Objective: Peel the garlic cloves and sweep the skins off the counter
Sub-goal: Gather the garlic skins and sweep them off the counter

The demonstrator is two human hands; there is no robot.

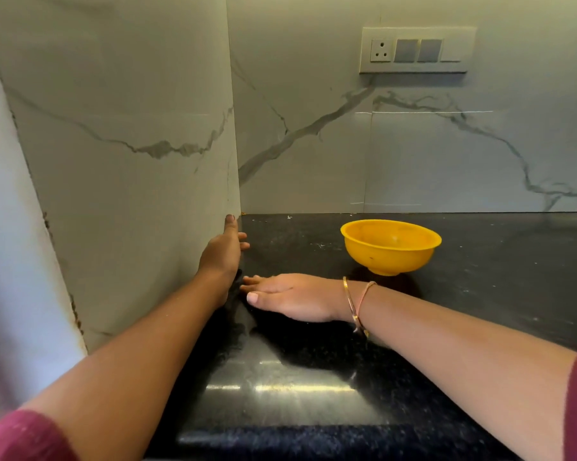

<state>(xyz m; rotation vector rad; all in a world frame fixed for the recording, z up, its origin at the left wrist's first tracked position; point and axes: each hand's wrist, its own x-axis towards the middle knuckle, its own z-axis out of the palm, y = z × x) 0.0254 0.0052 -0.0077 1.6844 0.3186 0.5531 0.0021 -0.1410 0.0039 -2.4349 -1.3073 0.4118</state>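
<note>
i hold the left hand (pixel 222 251) straight-fingered against the side wall (pixel 130 161) and the right hand (pixel 290 296) flat on the worktop (pixel 480 294), probably to corner skins. no garlic cloves or skins show; the yellow bowl (pixel 391 247) stands behind.

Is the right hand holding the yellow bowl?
No, the right hand lies open on the black counter, its fingers pointing away from the yellow bowl and not touching it.
</note>
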